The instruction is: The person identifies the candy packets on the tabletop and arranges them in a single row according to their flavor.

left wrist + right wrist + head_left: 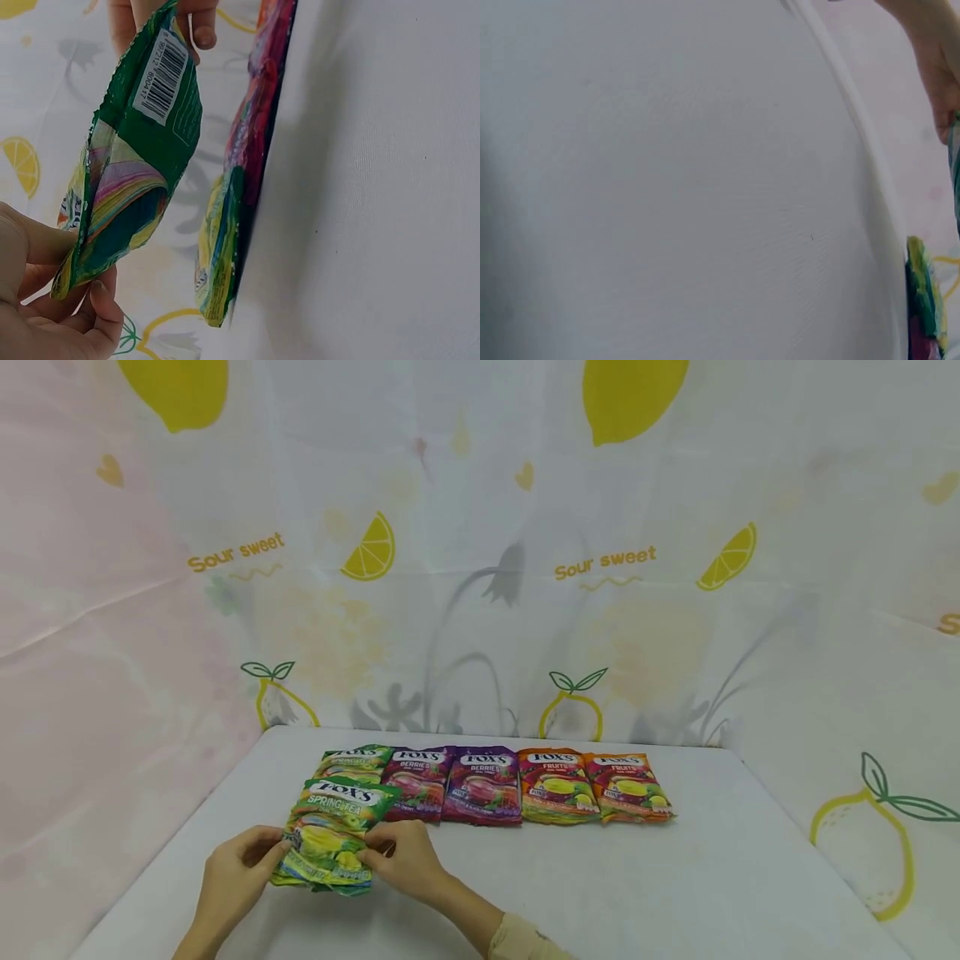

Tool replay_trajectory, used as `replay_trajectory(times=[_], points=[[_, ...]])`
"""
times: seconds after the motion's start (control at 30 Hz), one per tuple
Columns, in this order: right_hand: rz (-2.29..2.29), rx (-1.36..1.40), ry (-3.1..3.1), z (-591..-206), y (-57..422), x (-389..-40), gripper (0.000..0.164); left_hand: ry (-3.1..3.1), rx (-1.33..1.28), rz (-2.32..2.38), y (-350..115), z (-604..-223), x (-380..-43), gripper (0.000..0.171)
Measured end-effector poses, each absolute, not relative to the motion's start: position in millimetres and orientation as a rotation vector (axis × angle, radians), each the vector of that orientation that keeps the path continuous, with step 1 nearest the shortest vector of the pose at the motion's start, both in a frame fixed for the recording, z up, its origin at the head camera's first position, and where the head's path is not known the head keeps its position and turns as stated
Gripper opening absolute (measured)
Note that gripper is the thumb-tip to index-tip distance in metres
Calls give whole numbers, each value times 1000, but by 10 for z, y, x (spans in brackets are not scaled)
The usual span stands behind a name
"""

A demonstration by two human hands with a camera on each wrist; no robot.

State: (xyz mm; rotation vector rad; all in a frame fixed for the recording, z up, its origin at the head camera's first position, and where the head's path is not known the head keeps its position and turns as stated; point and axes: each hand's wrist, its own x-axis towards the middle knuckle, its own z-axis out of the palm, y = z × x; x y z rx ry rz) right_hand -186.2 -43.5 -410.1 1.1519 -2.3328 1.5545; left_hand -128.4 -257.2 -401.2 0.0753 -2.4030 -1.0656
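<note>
Held up off the table is a green candy bag (333, 828), labelled Fox's Spring Tea, with its printed front toward the head camera. My left hand (232, 875) pinches its left edge between thumb and fingers. At the opposite edge, my right hand (411, 862) grips it the same way. The left wrist view shows the back of this bag (161, 112) with a barcode. Behind it lies a second green Spring Tea bag (352, 762), partly covered by the held one in the head view. Only a sliver of the held bag (955, 172) enters the right wrist view.
Along the back of the white table (600, 893), two purple Berries bags, one (415, 785) beside the other (483, 787), continue the row. Two orange Fruits bags follow, one (558, 787) left of the other (628, 789). A lemon-print cloth (465, 527) hangs behind.
</note>
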Motion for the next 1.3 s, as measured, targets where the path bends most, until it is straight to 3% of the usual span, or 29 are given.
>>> replay_trajectory(times=[0.93, 1.3], points=[[1485, 1121, -2371, -4115, -975, -2141, 14, -2289, 231, -1066, -2953, -4055, -1535, 16], [1682, 873, -2432, -4095, -1170, -2241, 15, -2240, 272, -1043, -3044, -4062, -1681, 16]])
